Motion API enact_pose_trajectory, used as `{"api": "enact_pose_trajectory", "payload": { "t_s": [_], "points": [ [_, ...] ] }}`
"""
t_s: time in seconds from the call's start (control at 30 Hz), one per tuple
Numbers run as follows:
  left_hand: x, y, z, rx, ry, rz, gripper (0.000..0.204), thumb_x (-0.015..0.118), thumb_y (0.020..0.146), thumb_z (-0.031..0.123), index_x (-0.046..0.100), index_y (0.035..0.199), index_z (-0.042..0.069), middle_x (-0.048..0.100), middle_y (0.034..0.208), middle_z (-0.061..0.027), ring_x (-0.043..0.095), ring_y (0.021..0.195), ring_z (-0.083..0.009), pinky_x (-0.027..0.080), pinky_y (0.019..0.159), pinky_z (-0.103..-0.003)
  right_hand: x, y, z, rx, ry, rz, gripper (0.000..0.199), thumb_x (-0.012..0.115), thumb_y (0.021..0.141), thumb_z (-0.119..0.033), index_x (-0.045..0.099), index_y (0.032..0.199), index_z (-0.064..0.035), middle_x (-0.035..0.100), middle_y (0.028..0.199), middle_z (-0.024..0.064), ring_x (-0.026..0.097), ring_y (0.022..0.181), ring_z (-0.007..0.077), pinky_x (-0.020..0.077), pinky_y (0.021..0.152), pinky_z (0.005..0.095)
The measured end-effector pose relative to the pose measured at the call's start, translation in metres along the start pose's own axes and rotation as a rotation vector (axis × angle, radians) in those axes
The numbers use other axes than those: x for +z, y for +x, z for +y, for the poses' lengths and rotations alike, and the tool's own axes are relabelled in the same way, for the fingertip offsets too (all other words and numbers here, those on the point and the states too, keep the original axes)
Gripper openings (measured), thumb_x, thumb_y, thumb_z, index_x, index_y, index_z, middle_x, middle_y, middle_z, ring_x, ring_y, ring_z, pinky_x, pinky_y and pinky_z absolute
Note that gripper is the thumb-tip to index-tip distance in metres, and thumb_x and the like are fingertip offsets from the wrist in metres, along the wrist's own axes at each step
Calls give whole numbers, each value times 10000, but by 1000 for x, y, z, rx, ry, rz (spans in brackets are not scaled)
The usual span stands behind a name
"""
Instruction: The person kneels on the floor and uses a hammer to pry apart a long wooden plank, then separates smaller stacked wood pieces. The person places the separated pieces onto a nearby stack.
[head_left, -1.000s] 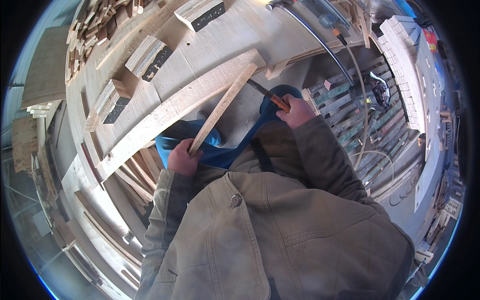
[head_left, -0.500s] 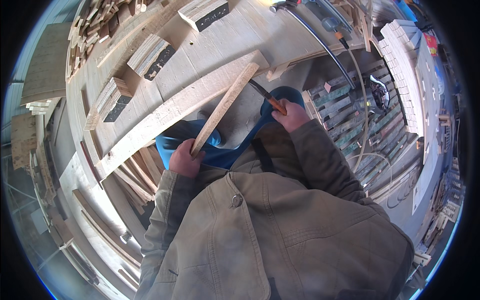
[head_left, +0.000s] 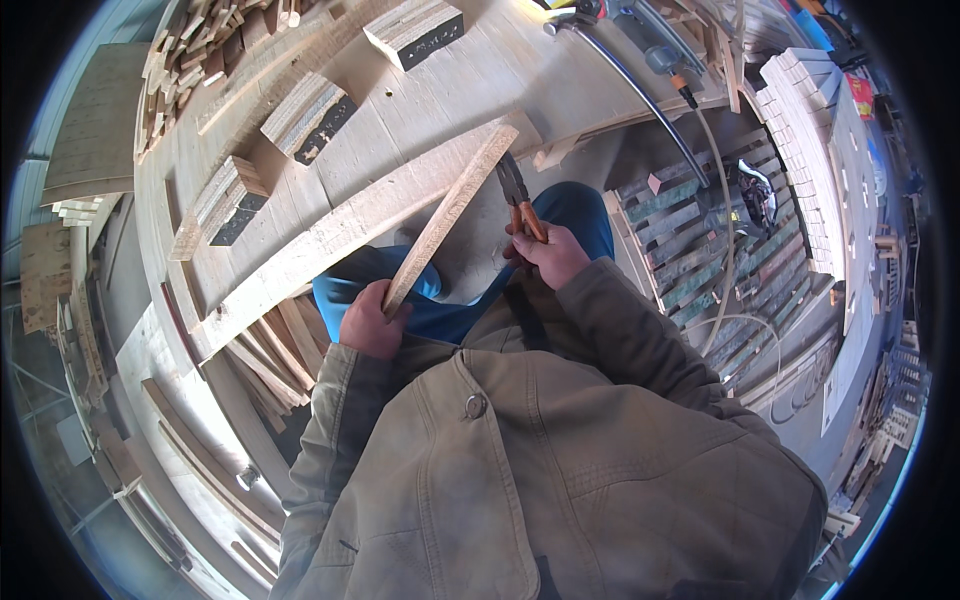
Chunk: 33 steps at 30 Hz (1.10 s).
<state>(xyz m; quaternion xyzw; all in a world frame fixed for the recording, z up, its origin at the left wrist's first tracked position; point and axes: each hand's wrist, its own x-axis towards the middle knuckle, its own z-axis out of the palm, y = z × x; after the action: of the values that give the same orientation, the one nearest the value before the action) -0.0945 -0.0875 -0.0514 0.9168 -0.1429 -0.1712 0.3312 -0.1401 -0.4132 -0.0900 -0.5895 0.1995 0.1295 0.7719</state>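
Gripping the long pale wooden slat at its near end, the left hand props it against the plank surface. Right hand, fingers closed round the orange-handled pliers, should bite squarely beside the slat's far end.

Slat and pliers held at the near edge of the tabletop

The left hand held the near end of a slat, which ran up and to the right across a long board on the tabletop. Right of the slat, the right hand held pliers, their tip beside the slat's far end. Three blocks lay behind the board. A stack of slats lay on the floor to the right.
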Motion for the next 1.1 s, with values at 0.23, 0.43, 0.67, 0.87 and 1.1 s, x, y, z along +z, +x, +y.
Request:
{"api": "enact_pose_trajectory", "payload": {
  "t_s": [0.23,0.43,0.67,0.87,1.1],
  "points": [
    [3,3,1,8,-3,-3,415,806,862,201,634,1209,50,706,1099,-219,674,1052,-432,548,877,-487,30,-2,-17,86,146,-17,333,530,1103,-230,590,1322,14,712,1040,122,688,942,204,537,888,349],
    [10,2,3,46,44,56,426,802,860,202,647,1224,44,712,1085,-202,693,1019,-401,547,866,-468,46,-7,-27,111,254,27,365,536,1103,-279,577,1337,-1,712,1048,135,689,933,222,536,867,369],
    [14,0,3,41,102,55,440,764,900,240,577,1252,53,669,1170,-249,658,1073,-463,550,886,-533,58,-14,-30,121,359,35,274,571,1082,-273,601,1218,-37,714,1015,124,687,891,217,526,844,365],
    [22,-4,9,42,214,77,483,752,915,267,521,1282,53,641,1154,-249,655,1046,-471,548,869,-565,64,-12,-26,92,356,29,278,563,1086,-256,594,1231,-21,709,1034,123,686,903,220,530,842,359],
    [21,-6,16,12,228,12,558,763,899,231,486,1339,29,613,1182,-283,623,1108,-474,527,915,-539,74,-9,-25,32,341,12,270,540,1096,-275,595,1242,-54,690,1008,98,668,885,196,550,816,367]
  ]
}}
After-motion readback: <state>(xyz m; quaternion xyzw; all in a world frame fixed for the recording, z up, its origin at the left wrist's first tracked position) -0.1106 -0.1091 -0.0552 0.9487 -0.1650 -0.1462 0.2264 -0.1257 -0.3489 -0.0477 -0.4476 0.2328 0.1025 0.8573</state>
